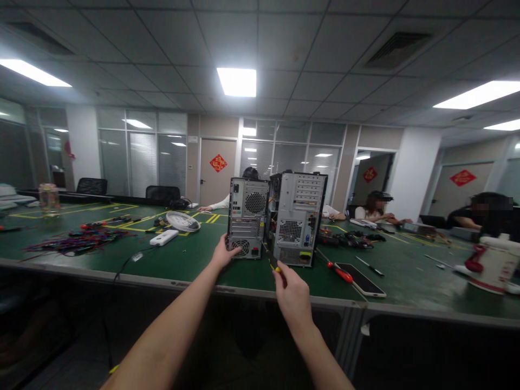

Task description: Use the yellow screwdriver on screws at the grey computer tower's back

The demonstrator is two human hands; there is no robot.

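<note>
Two upright computer towers stand back side toward me on the green table (190, 260): a smaller grey one (248, 218) on the left and a taller one (299, 216) on the right. My left hand (223, 252) grips the lower left corner of the smaller tower. My right hand (291, 290) is closed on a screwdriver (271, 261) with a black and yellow handle, its tip pointing up into the gap between the two towers near their bases.
A red-handled screwdriver (338, 271) and a phone (361, 279) lie right of the towers. A small white fan (182, 221), a white power strip (163, 237) and coloured cables (77, 240) lie left. Other people sit at the far side and right. A white and red jug (493, 262) stands far right.
</note>
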